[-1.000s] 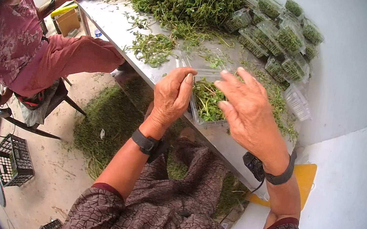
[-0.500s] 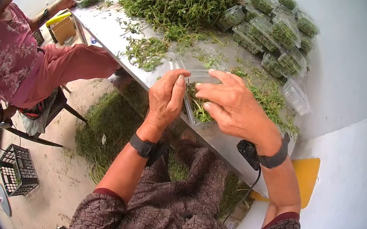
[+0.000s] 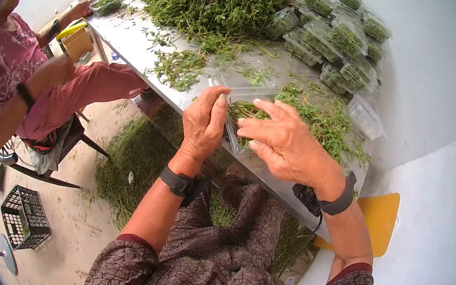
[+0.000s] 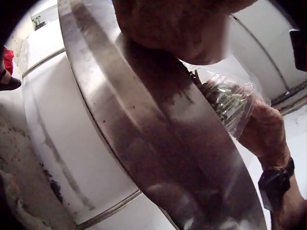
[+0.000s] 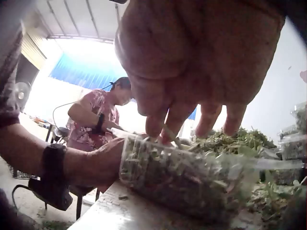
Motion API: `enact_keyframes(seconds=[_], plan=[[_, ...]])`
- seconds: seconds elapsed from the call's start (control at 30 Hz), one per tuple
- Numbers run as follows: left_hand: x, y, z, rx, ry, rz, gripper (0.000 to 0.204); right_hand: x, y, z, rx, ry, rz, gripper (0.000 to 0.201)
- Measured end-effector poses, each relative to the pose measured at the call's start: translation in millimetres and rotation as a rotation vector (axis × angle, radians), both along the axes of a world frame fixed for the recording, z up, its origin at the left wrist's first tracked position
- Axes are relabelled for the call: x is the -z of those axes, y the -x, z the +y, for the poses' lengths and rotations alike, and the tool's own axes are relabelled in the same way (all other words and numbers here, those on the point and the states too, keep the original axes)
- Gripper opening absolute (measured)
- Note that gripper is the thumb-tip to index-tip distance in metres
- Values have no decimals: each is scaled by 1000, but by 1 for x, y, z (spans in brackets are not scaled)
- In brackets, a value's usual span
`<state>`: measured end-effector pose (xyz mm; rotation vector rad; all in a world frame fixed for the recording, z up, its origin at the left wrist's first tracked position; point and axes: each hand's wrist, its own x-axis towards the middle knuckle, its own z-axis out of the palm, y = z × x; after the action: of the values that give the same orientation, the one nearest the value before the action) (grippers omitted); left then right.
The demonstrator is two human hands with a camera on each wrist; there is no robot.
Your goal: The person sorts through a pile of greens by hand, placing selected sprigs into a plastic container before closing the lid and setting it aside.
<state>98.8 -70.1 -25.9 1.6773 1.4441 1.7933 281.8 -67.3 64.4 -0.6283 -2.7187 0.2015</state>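
A clear plastic clamshell box (image 5: 125, 165) filled with leafy green stems (image 3: 238, 111) lies at the table's near edge, its lid folded back. My left hand (image 3: 203, 124) holds the box's left end, fingers bent and thumb on top at the rim. Over the box, my right hand (image 3: 292, 143) has its fingers spread and slightly bent, the fingertips pressing down among the greens, as the right wrist view shows. Part of the box is hidden under the right hand. In the left wrist view, the box's greens (image 4: 229, 103) show through the plastic beside the right hand.
A large heap of greens (image 3: 212, 6) covers the table's far side. Filled boxes (image 3: 336, 38) are stacked at the right, near an empty clear box (image 3: 365, 116). Loose greens (image 3: 177, 68) lie about. Another person (image 3: 11, 65) sits at left. A black crate (image 3: 25, 219) stands on the floor.
My right hand has come down and left onto the greens in the box. The left hand keeps its place at the box's end. The other person's near arm has risen over their lap.
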Motion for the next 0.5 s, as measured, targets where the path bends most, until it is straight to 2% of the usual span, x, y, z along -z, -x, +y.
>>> enact_keyframes(seconds=[0.1,0.27,0.3,0.4,0.5], plan=[[5,0,4,-21,-66,15,19,-18,-9,-2,56,-33,39,25],[14,1,7,6,-2,-41,21,-38,-55,7,246,-174,82,27],[15,2,9,-6,-72,2,25,-38,-68,9,267,-178,76,27],[7,0,4,-5,-16,-16,21,-32,-99,11,491,-104,11,32],[5,0,4,-33,-29,26,21,-10,-119,14,518,-143,-66,31]])
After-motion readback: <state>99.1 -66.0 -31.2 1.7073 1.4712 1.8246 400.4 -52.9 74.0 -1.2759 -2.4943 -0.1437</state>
